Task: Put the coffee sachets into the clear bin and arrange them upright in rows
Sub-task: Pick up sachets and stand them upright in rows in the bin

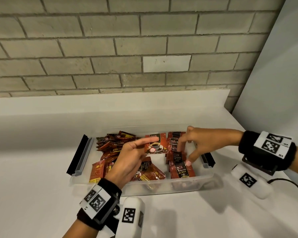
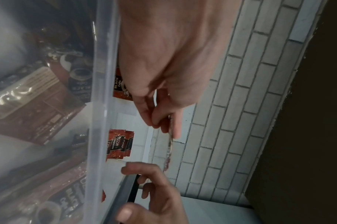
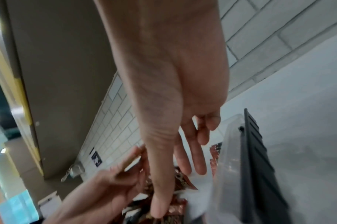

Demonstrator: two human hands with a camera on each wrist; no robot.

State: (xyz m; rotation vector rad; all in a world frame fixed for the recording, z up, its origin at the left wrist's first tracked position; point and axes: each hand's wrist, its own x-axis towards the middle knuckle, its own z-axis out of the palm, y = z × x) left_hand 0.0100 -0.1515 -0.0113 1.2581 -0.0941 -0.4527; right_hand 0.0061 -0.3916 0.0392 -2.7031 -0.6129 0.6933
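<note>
Dozens of coffee sachets [image 1: 110, 148] fill the clear bin [image 1: 162, 188] on the white counter [image 1: 41, 194]: loose at its left, upright in a row [image 1: 176, 148] at its right. Left hand [image 1: 132, 157] pinches one sachet [image 1: 156, 145] above the bin. Right hand [image 1: 196, 145], fingers spread, presses the row (thumb on the front one). Only the left wrist view shows the held sachet [image 2: 168, 145] edge-on.

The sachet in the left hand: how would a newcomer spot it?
Find the clear bin on the white counter. Above its middle, the left hand pinches one coffee sachet. It alone is lifted, its coffee-cup picture facing the camera.
</note>
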